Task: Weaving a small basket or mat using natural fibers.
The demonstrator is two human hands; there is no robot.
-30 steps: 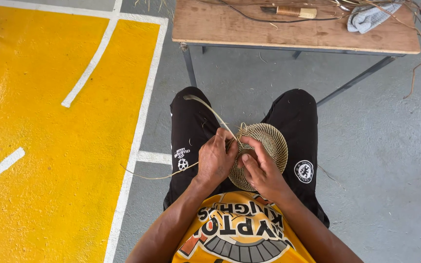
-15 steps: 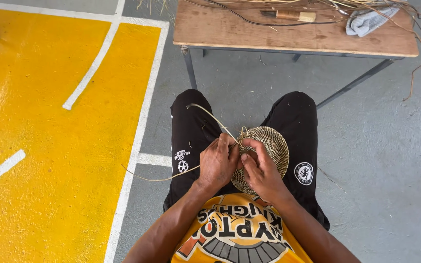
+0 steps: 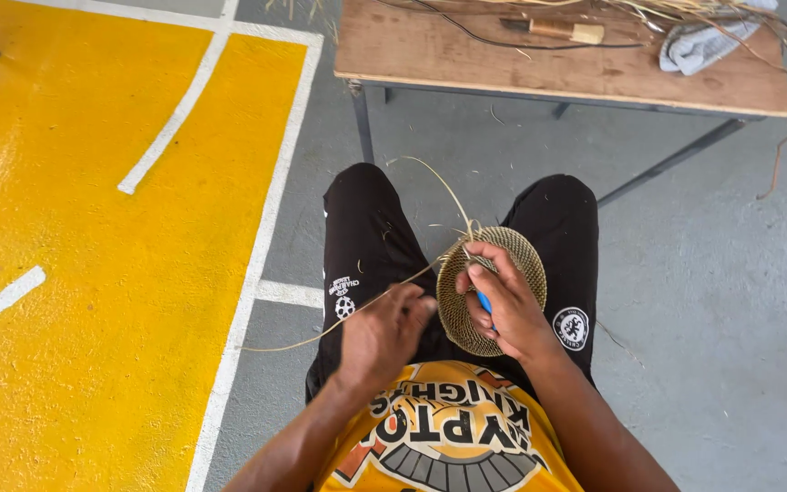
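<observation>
A round woven disc of tan fibre (image 3: 503,264) rests on edge over my lap, between my knees in black shorts. My right hand (image 3: 503,305) grips the disc from the front, with a small blue tool (image 3: 484,301) showing between the fingers. My left hand (image 3: 384,333) is just left of the disc, fingers pinched on a long thin fibre strand (image 3: 321,333) that runs from the disc out to the lower left. Another loose strand curves up from the disc's top edge.
A wooden table (image 3: 466,55) on metal legs stands ahead, carrying a wood-handled tool (image 3: 553,30), a grey cloth (image 3: 703,46) and loose fibres. Yellow painted floor with white lines (image 3: 175,109) fills the left. Grey concrete lies to the right.
My left hand has drawn away from the disc to the lower left, pulling the strand out longer. The right hand has stayed on the disc.
</observation>
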